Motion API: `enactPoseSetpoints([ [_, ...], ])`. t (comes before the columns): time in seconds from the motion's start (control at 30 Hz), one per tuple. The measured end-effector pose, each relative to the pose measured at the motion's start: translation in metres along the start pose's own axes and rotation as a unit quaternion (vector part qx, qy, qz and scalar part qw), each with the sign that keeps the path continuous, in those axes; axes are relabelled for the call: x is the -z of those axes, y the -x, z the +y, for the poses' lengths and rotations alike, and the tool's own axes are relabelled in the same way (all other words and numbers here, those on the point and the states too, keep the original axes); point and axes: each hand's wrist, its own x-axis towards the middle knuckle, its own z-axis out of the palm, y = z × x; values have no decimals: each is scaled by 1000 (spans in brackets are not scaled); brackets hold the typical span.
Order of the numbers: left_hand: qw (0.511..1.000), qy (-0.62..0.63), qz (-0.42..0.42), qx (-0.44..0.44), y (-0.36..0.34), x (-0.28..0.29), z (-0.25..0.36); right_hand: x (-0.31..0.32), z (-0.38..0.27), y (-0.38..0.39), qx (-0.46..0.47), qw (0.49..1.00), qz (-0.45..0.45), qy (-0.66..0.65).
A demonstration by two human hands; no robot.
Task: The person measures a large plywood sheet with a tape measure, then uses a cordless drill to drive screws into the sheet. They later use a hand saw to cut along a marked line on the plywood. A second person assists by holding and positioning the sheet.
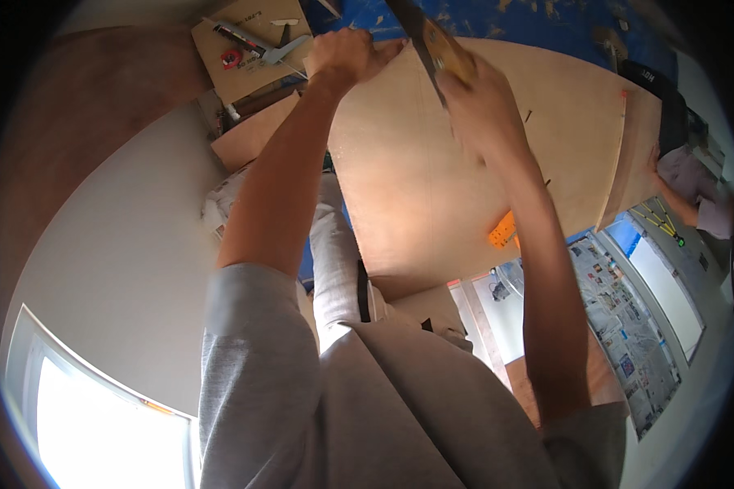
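Observation:
A large sheet of plywood point(416, 187) lies in front of me. My right hand point(485, 106) is closed round the yellowish wooden handle of a handsaw point(448, 53). The saw's dark blade slants over the sheet's far part and runs out past the top of the view. My left hand point(347, 59) rests at the sheet's far left corner, thumb stretched toward the blade and a short way from it. Its other fingers are partly hidden from me. An orange tool or case point(502, 231) sits on the sheet beside my right forearm.
At the far left, a smaller board point(261, 18) carries a caulking gun point(257, 42) and a red tape measure point(232, 58). A blue sheet point(514, 18) covers the floor beyond. Another person's hand point(654, 160) is at the right by a wooden strip point(613, 163). Newspaper point(624, 334) lies lower right.

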Motion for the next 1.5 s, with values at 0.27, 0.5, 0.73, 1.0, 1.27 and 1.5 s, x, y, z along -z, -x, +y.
enactPoseSetpoints([
  [0.27,1000,-10,17,1,9,8,3,-7,42,13,-43,965,-90,-243],
  [0.5,995,-35,86,-24,9,0,0,-5,35,15,-18,982,-9,-187],
  [0.73,1000,-2,-9,-5,7,7,-1,29,-7,95,-142,989,47,-16],
  [1.0,999,-20,48,-17,6,3,0,20,-11,88,-65,992,98,48],
  [1.27,1000,-12,21,-9,7,8,1,-10,9,2,-9,999,44,9],
  [1.5,998,-34,45,-19,5,1,3,27,-3,129,-39,996,76,20],
])
